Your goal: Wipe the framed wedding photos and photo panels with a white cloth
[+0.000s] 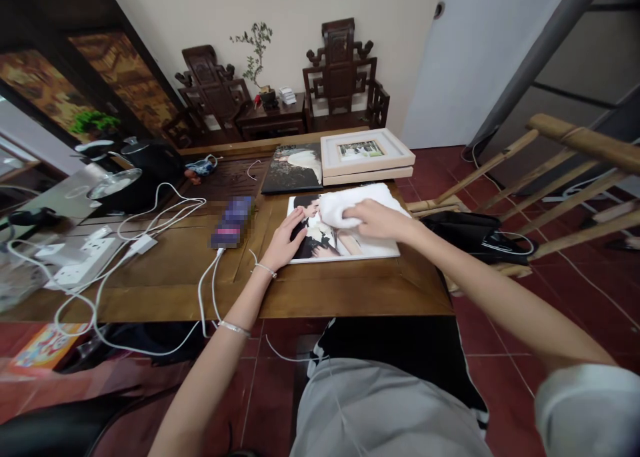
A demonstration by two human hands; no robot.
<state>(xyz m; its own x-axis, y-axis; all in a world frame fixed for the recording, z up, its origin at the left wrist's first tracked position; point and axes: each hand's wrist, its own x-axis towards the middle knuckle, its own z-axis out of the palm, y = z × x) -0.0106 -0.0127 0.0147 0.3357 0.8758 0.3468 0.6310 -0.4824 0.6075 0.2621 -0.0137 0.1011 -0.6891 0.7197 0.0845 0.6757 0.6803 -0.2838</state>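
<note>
A photo panel [350, 247] lies flat on the wooden table, showing a couple in dark and white clothes. My right hand [373, 218] is closed around a bunched white cloth [370, 194], which rests on the panel and covers its upper right part. At the panel's left edge, my left hand [286, 238] lies with its fingers stretched onto the print, holding nothing. Behind this panel are a dark photo panel [295, 166] with a white gown and a stack of pale picture frames [367, 152].
On the table [320, 304], a phone [233, 222] is plugged in left of my left hand. White cables, a power strip [87, 260] and a black kettle [150, 157] stand farther left. A bamboo chair [575, 177] holding a black bag [467, 234] is at the right.
</note>
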